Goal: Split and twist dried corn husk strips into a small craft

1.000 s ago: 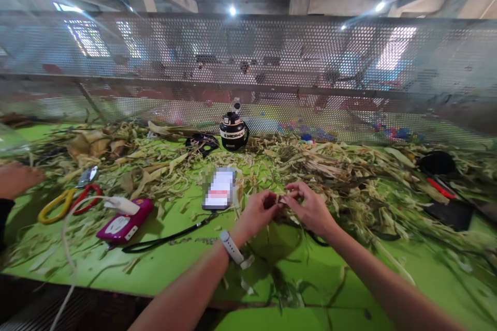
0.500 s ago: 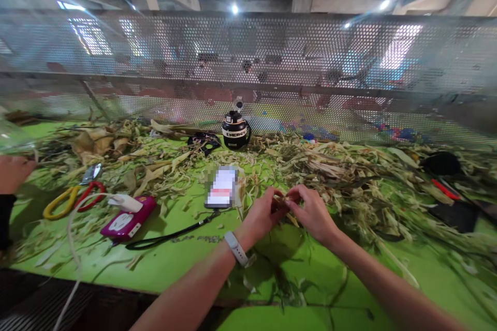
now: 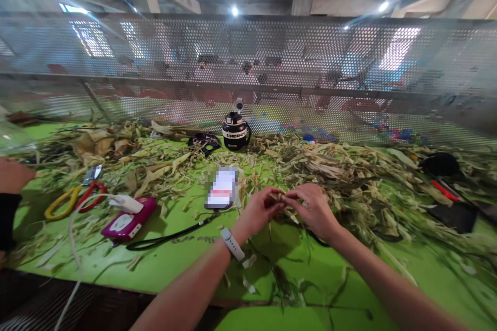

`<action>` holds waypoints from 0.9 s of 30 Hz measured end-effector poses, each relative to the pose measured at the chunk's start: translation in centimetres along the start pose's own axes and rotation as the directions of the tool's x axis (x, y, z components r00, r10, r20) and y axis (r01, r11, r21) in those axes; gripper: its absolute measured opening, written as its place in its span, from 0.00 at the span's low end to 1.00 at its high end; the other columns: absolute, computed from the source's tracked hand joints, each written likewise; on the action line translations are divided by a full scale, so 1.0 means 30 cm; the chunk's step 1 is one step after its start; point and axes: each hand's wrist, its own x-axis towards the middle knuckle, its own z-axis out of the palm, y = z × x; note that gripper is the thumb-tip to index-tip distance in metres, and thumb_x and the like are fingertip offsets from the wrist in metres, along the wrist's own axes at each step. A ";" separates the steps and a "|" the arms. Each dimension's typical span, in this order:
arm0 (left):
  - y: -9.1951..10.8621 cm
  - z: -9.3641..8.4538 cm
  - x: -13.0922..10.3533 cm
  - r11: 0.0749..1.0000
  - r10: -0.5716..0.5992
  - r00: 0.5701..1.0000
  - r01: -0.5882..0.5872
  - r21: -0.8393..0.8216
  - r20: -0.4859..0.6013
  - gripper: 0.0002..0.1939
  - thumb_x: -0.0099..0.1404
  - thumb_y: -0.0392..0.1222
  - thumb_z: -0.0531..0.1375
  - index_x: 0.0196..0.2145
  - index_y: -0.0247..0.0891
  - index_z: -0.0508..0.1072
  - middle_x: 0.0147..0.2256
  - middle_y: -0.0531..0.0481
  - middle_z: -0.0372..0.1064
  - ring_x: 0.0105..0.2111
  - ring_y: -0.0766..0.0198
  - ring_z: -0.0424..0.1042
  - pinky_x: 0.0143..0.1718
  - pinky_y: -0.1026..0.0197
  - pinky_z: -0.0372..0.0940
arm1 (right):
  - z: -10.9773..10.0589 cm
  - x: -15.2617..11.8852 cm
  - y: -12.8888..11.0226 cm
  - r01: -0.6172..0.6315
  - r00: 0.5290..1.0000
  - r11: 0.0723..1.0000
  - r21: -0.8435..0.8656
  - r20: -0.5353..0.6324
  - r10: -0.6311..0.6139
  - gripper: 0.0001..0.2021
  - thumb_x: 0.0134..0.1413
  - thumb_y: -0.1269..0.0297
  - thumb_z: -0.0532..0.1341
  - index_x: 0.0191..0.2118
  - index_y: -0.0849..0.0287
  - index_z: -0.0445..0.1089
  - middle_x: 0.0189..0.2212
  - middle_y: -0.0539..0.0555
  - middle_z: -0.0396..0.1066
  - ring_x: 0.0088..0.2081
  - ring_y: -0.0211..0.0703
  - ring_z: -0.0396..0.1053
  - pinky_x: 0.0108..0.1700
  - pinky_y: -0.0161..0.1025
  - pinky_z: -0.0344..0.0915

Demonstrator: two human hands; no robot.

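My left hand [image 3: 258, 211], with a white band on its wrist, is closed in a pinch over the green table. My right hand [image 3: 316, 211] meets it fingertip to fingertip, also pinching. Between them is a small tan piece of dried husk [image 3: 278, 197], mostly hidden by the fingers. Loose dried corn husks [image 3: 330, 163] lie in a heap just beyond my hands. Thin scraps are scattered on the tabletop [image 3: 272, 279] below my wrists.
A phone [image 3: 222, 189] with a black strap lies left of my hands. Farther left are a purple power strip [image 3: 128, 221] and scissors [image 3: 64, 204]. A black jug [image 3: 234, 134] stands before the perforated metal screen [image 3: 272, 41]. Another person's hand [image 3: 14, 175] is at the left edge.
My right hand has turned slightly, its fingers lying flatter toward the left hand. My left hand has shifted slightly left. Both still pinch at the same spot.
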 end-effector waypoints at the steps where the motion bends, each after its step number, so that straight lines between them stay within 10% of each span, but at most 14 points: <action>1: 0.000 0.005 -0.003 1.000 0.011 1.000 -0.011 0.013 0.015 0.17 0.55 0.48 0.62 0.39 0.36 0.66 0.25 0.52 0.67 0.22 0.68 0.66 0.24 0.64 0.65 | 0.003 -0.002 -0.004 0.004 1.000 1.000 0.001 0.004 -0.004 0.06 0.55 0.63 0.59 0.31 0.56 0.72 0.28 0.52 0.72 0.34 0.43 0.67 0.41 0.41 0.55; 10: 0.020 0.006 -0.019 0.987 0.083 0.982 -0.104 0.118 0.171 0.15 0.57 0.43 0.59 0.41 0.33 0.72 0.31 0.47 0.71 0.26 0.66 0.67 0.28 0.63 0.66 | -0.075 0.037 0.044 -0.334 0.942 0.862 0.382 0.175 0.287 0.16 0.54 0.51 0.55 0.33 0.60 0.70 0.34 0.55 0.70 0.40 0.46 0.65 0.44 0.42 0.58; 15: 0.048 0.022 -0.040 0.965 0.137 0.948 -0.193 0.176 0.288 0.10 0.57 0.38 0.60 0.36 0.33 0.74 0.35 0.45 0.73 0.36 0.61 0.70 0.38 0.61 0.65 | -0.026 0.024 0.055 -0.454 0.841 0.747 0.486 0.512 0.178 0.28 0.52 0.41 0.50 0.20 0.61 0.68 0.21 0.51 0.68 0.27 0.39 0.64 0.35 0.38 0.62; 19: 0.063 0.028 -0.055 0.995 0.069 0.917 -0.090 0.035 0.393 0.13 0.57 0.42 0.60 0.39 0.33 0.70 0.34 0.46 0.71 0.30 0.66 0.69 0.30 0.66 0.64 | 0.030 -0.009 0.039 -0.646 0.709 0.455 0.613 0.703 0.060 0.26 0.46 0.40 0.56 0.26 0.64 0.70 0.25 0.51 0.69 0.27 0.37 0.62 0.30 0.35 0.60; 23: 0.074 0.027 -0.062 1.000 0.017 0.923 -0.008 -0.027 0.384 0.22 0.55 0.43 0.63 0.45 0.37 0.60 0.26 0.55 0.65 0.23 0.71 0.65 0.24 0.68 0.63 | 0.036 -0.017 0.044 -0.685 0.707 0.335 0.647 0.701 0.092 0.24 0.38 0.43 0.64 0.27 0.64 0.68 0.22 0.48 0.65 0.23 0.32 0.58 0.25 0.31 0.53; 27: 0.065 0.031 -0.058 0.998 -0.027 0.941 0.044 -0.043 0.337 0.24 0.54 0.45 0.63 0.42 0.39 0.54 0.24 0.58 0.63 0.19 0.73 0.63 0.20 0.68 0.63 | 0.019 -0.001 0.044 -0.609 0.752 0.458 0.647 0.656 0.073 0.27 0.44 0.39 0.58 0.28 0.65 0.66 0.20 0.47 0.61 0.21 0.30 0.53 0.23 0.31 0.50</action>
